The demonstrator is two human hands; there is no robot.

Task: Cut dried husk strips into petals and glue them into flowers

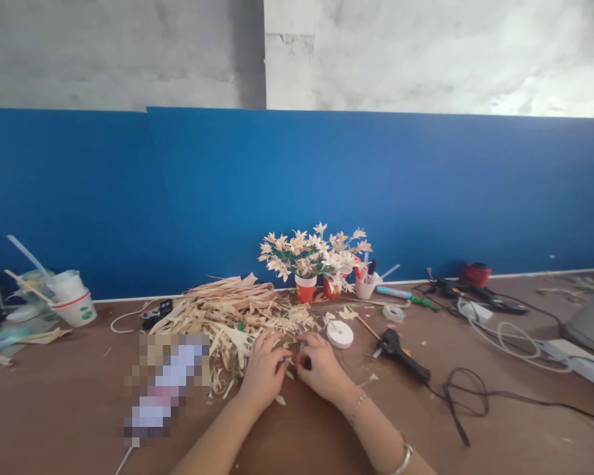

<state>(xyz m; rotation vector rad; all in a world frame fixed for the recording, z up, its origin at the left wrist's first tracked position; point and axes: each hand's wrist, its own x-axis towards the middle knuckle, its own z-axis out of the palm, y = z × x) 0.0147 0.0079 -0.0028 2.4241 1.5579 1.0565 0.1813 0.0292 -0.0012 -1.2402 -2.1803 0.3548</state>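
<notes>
My left hand (263, 369) and my right hand (321, 368) rest close together on the brown table (69, 409), fingertips nearly meeting. Both have their fingers curled in a pinch on a small pale strip between them; a dark bit shows under my right thumb. The strip is too small to name. Just beyond my left hand lies a heap of dried straw-coloured leaf strips (222, 313). Behind the hands stand handmade pale flowers (314, 254) in small red-and-white paper cups (305, 289).
A white tape roll (340, 334), a black glue gun (400, 354) with its cable (468, 396), a clear tape ring (393, 313), a cup of pens (365, 285), paper cups at left (74, 303) and cords at right (495, 323) lie before the blue partition (327, 191).
</notes>
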